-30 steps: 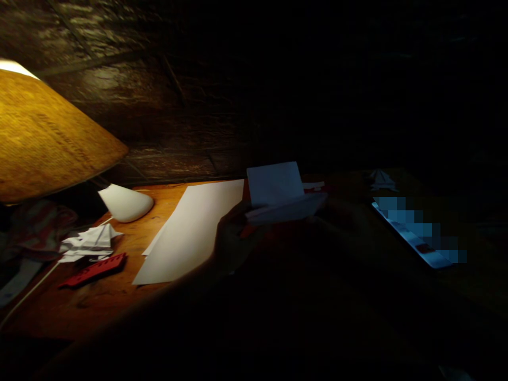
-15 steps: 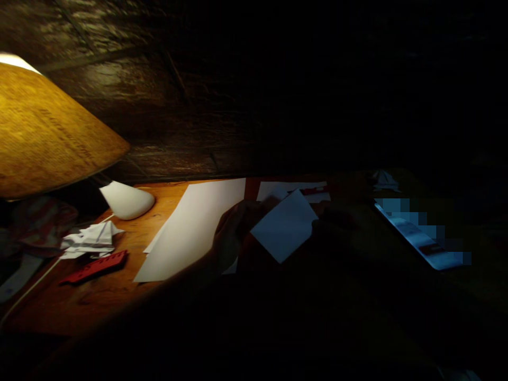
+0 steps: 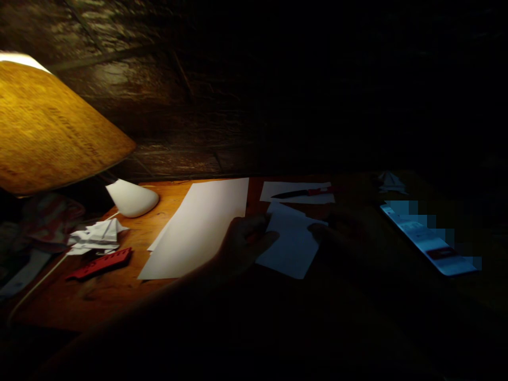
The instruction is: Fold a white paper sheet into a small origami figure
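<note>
A small folded white paper (image 3: pixel 291 243) lies flat on the wooden table (image 3: pixel 119 286). My left hand (image 3: pixel 244 246) rests on its left edge with the fingers curled over the paper. My right hand (image 3: pixel 345 230) is very dark and touches the paper's right edge; its fingers are hard to make out. A large white sheet (image 3: pixel 202 225) lies just left of my left hand. Behind the folded paper sits another small white sheet (image 3: pixel 296 191) with a red-handled knife (image 3: pixel 304 192) on it.
A lit lamp shade (image 3: pixel 51 137) fills the left side, with a white cone-shaped object (image 3: pixel 133 198) beneath it. Crumpled folded paper (image 3: pixel 97 235) and a red strip (image 3: pixel 99 263) lie at the left. A glowing phone (image 3: pixel 428 241) lies at the right. A dark wall stands behind.
The folded paper was held up above the table, then turned and lowered; now it lies flat with both hands on its edges. The knife on the rear sheet has come into view.
</note>
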Demonstrator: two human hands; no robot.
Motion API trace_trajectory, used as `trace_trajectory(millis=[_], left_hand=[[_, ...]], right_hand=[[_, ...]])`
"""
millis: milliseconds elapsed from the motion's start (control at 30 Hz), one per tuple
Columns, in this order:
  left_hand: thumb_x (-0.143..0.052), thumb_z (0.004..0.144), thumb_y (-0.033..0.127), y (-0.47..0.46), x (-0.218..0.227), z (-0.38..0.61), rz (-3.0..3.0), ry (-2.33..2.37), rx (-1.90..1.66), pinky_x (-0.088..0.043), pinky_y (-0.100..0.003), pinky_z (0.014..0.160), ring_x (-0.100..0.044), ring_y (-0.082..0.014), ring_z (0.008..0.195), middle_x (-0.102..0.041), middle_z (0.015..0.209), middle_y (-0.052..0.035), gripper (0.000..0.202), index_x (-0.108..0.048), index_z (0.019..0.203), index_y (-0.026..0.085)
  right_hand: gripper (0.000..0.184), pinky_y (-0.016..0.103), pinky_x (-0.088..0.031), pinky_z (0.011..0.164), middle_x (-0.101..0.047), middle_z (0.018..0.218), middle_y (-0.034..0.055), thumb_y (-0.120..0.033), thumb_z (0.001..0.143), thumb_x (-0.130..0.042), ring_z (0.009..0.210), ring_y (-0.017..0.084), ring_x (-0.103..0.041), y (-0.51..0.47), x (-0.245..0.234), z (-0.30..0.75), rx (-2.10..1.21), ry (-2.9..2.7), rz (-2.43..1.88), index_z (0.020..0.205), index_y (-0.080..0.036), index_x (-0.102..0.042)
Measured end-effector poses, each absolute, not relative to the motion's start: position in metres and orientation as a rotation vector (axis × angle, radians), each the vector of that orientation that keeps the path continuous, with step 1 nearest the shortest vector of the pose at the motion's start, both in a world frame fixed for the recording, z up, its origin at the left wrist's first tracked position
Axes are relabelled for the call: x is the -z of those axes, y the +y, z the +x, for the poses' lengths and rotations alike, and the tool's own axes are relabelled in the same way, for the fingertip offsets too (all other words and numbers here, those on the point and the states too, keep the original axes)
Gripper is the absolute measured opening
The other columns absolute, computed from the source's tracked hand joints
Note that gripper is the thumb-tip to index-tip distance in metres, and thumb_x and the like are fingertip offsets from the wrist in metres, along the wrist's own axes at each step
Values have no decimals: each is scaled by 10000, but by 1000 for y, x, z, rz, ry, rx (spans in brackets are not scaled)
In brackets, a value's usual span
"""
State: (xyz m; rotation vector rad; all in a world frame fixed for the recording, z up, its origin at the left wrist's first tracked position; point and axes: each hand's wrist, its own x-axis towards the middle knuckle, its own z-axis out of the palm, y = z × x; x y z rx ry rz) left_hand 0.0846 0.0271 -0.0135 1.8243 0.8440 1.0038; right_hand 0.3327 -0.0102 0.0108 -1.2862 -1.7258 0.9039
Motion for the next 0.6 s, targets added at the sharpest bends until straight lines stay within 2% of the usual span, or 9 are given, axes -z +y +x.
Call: trace_trajectory(millis=[33, 100, 167, 200, 300, 400, 433, 500, 600], left_hand=[[-710, 872, 285, 27, 14, 85, 1767, 809, -1025, -481, -224, 550, -620, -122, 641, -685, 757, -2, 148, -622, 931, 182], [-736, 862, 294, 26, 15, 86, 1611, 749, -1075, -529, -235, 577, -679, -145, 679, -726, 832, -11, 367, -536, 1157, 211], [-778, 829, 321, 27, 15, 87, 1482, 727, -1106, -552, -236, 584, -707, -157, 689, -747, 862, -21, 541, -469, 1261, 219], [-796, 810, 330, 28, 14, 88, 1445, 738, -1092, -561, -236, 597, -717, -159, 701, -755, 874, -31, 562, -487, 1263, 206], [-808, 781, 321, 31, 11, 88, 1417, 826, -959, -578, -245, 653, -722, -160, 730, -760, 846, -46, 390, -637, 1085, 146], [-787, 787, 308, 31, 10, 88, 1442, 880, -900, -590, -278, 686, -720, -174, 756, -754, 812, -50, 222, -686, 874, 131], [-783, 790, 310, 31, 11, 88, 1449, 888, -910, -591, -286, 682, -718, -178, 755, -754, 810, -50, 210, -688, 852, 133], [-779, 796, 315, 31, 14, 88, 1463, 904, -935, -591, -292, 672, -713, -179, 752, -755, 810, -49, 202, -695, 839, 136], [-778, 800, 325, 32, 20, 89, 1474, 913, -975, -578, -275, 649, -700, -167, 727, -747, 779, -40, 202, -702, 815, 138]], right_hand=[[152, 322, -537, 656, -760, 856, 32, -370, 919, -640, 764, 218, -704, -10, -10, 333, -922, -1698, -1268, 890, -245, -720], [153, 318, -543, 686, -759, 868, 30, -371, 921, -653, 806, 218, -710, -10, -10, 333, -947, -1692, -1226, 867, -243, -716], [134, 312, -540, 715, -759, 888, 28, -351, 918, -670, 840, 213, -710, -9, -10, 333, -939, -1745, -1179, 867, -239, -723], [124, 308, -536, 725, -759, 898, 27, -341, 915, -679, 850, 209, -707, -10, -10, 333, -921, -1775, -1156, 869, -236, -726], [131, 295, -521, 705, -750, 911, 23, -355, 907, -704, 838, 194, -693, -11, -6, 331, -870, -1799, -1155, 864, -233, -724], [153, 280, -520, 654, -712, 874, 14, -387, 899, -716, 777, 174, -673, -11, 2, 327, -865, -1675, -1198, 879, -238, -690], [165, 275, -524, 638, -699, 883, 12, -380, 872, -747, 767, 171, -669, -11, 4, 326, -869, -1622, -1213, 919, -242, -670], [308, 273, -543, 619, -690, 944, 12, -365, 813, -807, 773, 174, -675, -10, 9, 324, -933, -1523, -1223, 1036, -259, -624], [436, 320, -590, 656, -718, 1031, 27, -402, 791, -824, 835, 210, -716, -8, 13, 323, -1182, -1396, -1181, 1144, -281, -597]])
